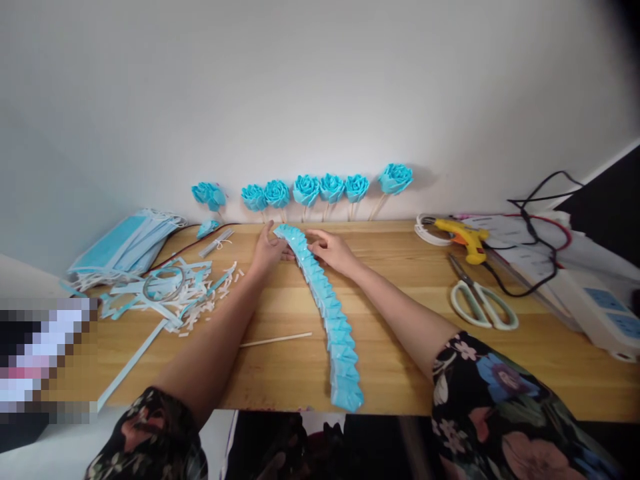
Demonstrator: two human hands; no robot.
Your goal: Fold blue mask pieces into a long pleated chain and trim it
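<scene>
A long strip of pleated light-blue mask fabric (325,303) lies curved on the wooden table, its near end reaching the front edge. At its far end my left hand (269,250) rests on the left side, thumb raised and fingers apart, the fingertips against the strip's edge. My right hand (334,252) is on the opposite side with fingers apart, touching or almost touching the folds. Neither hand is visibly closed around the fabric. Between my left forearm and the strip lies a thin wooden stick (277,340).
Several blue fabric roses (306,191) on sticks lean along the wall. Left are stacked masks (127,243) and cut scraps (200,283) with a tape roll (164,285). Right are scissors (483,303), a yellow glue gun (467,239) with its cord, and a power strip (595,310).
</scene>
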